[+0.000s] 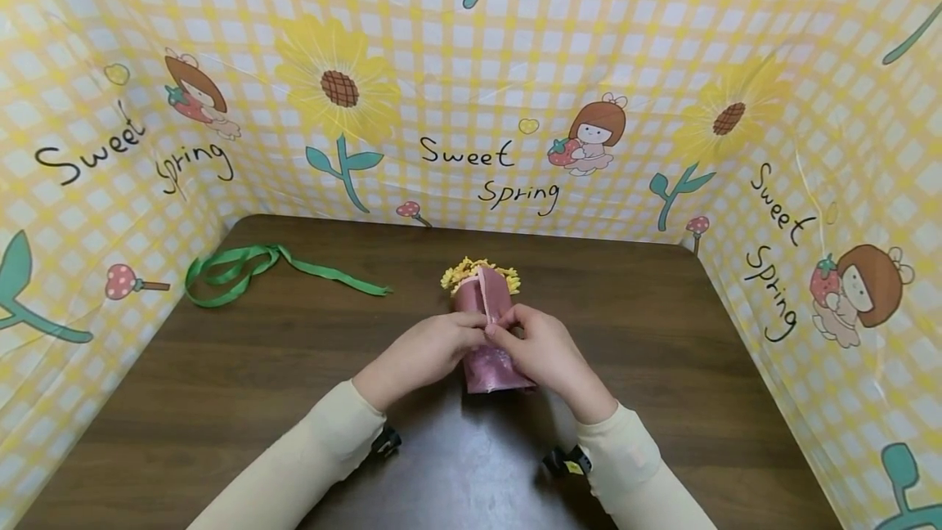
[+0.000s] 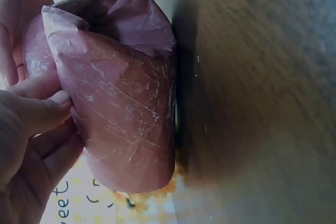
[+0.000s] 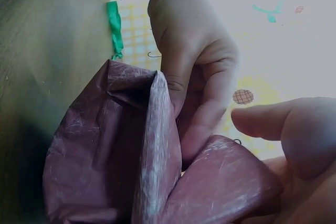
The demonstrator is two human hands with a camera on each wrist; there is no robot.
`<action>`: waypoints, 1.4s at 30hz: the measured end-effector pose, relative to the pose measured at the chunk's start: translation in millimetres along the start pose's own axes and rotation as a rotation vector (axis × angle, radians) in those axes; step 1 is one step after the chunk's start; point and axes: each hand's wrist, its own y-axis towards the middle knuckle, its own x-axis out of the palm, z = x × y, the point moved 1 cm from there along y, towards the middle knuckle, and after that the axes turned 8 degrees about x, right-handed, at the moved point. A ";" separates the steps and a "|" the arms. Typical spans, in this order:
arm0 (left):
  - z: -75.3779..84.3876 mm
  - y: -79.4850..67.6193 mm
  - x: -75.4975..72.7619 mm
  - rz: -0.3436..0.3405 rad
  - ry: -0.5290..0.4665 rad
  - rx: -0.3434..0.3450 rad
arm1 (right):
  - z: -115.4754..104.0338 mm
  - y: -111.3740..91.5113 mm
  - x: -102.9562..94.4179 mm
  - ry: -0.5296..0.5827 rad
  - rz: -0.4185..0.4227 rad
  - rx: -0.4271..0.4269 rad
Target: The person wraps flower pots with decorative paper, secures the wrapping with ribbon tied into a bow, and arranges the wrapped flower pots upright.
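Cream fabric sleeves (image 1: 316,440) enter from 7 and 5 o'clock, with 1 small black device (image 1: 567,462) near each wrist. Between both hands, at the middle of the dark brown wood-grain table (image 1: 662,309), is a glossy dusty-pink wrapping sheet (image 1: 500,370) rolled into a tube, a cluster of small yellow flowers (image 1: 456,278) showing at its 12 o'clock end. The person's left hand (image 1: 427,350) pinches the folded edge between thumb and fingers. The right hand (image 1: 548,350) comes from 5 o'clock, its fingers partly hidden behind a flap; whether they grip cannot be told. Towards 10 o'clock lies a flat, looped green ribbon (image 1: 334,273).
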 end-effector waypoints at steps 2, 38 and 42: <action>0.0 -1.1 -0.2 0.039 -0.022 -0.031 | -0.1 -0.1 1.1 -0.018 -0.015 -0.006; 1.0 -1.1 -7.9 0.060 0.106 -0.001 | 10.9 5.7 -17.4 -0.032 -0.234 -0.095; 0.2 0.9 -6.5 0.036 0.110 0.030 | 11.8 -0.6 -24.0 -0.160 -0.186 -0.063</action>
